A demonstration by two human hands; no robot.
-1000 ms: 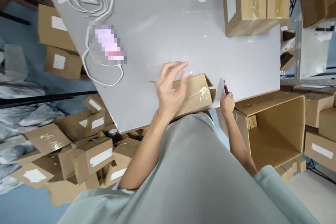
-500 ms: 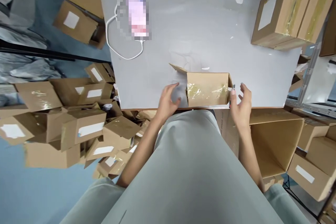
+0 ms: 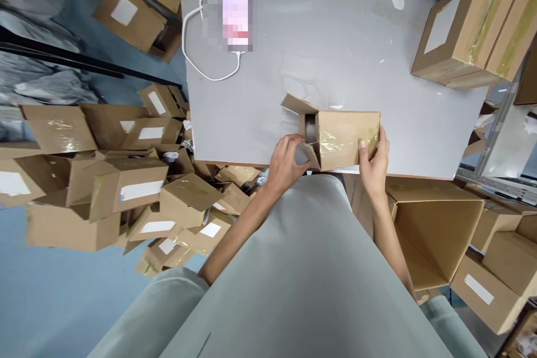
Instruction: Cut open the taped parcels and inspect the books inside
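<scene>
1 taped cardboard box (image 3: 348, 139) lies at the near edge of the grey counter (image 3: 335, 67), its left end open, with the right hand (image 3: 375, 162) clasped on its right end and the left hand (image 3: 287, 162) curled at the lower flap (image 3: 311, 155), whether pinching it I cannot tell.

Bright, fairly even, cool-toned light over the grey table (image 3: 356, 67), w/ faint sheen. Small carton (image 3: 352, 131) at near edge: sharp glints on its clear tape (image 3: 329, 144), dark inside its open L end. Big open box (image 3: 438, 240) below near edge, R side: shaded interior. Phone (image 3: 235, 14) by L edge: pixelated. Wide-angle view, stretched & softer toward pic corners.
</scene>
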